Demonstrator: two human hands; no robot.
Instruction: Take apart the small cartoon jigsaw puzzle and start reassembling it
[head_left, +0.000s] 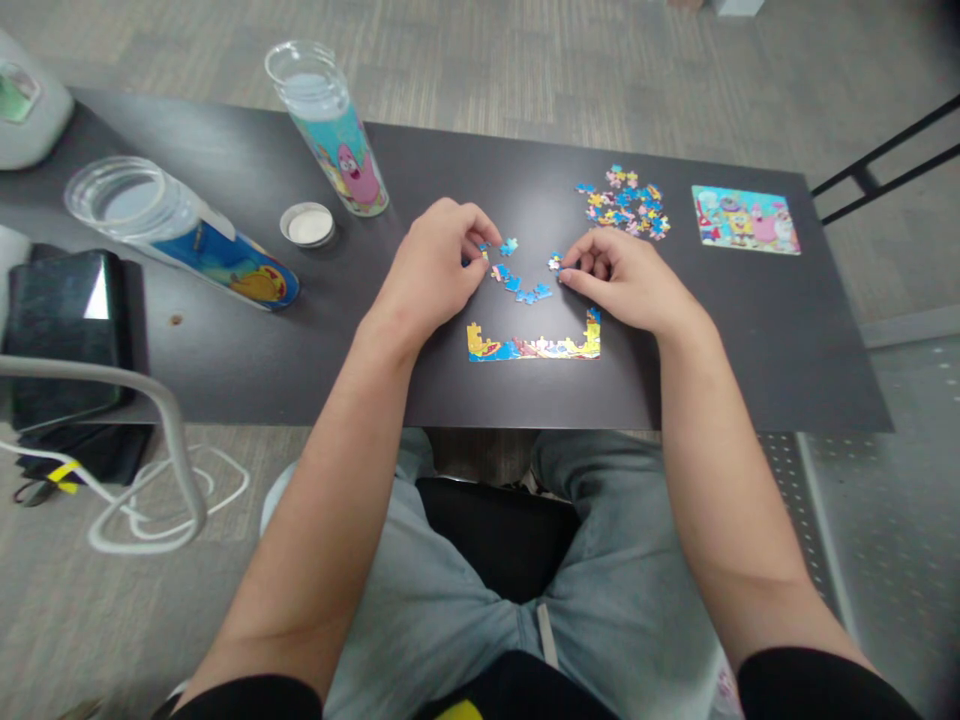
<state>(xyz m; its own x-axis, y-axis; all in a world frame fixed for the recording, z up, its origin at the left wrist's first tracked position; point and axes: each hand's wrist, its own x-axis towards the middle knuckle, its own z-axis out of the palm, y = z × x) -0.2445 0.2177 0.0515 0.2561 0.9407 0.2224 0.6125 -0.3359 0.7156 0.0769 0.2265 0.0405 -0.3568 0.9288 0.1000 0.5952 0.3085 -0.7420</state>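
Observation:
My left hand [441,262] is closed, its fingertips and thumb pinched at a small blue and yellow puzzle piece [484,252]. Across from it, my right hand [628,278] pinches another puzzle piece [555,262] between thumb and forefinger. Between the hands lie several loose blue pieces [513,284] in a curved row, and one teal piece [510,246] sits just above them. Closer to me is a joined strip of puzzle [534,349], a bottom edge with both corners turned upward. The pieces at the fingertips are partly covered.
A heap of mixed pieces [626,205] and a cartoon picture card [745,220] lie at the right back of the dark table [795,350]. At left stand two clear tubes with cartoon labels [341,150] [217,250], a round lid [307,225] and a black case [67,330].

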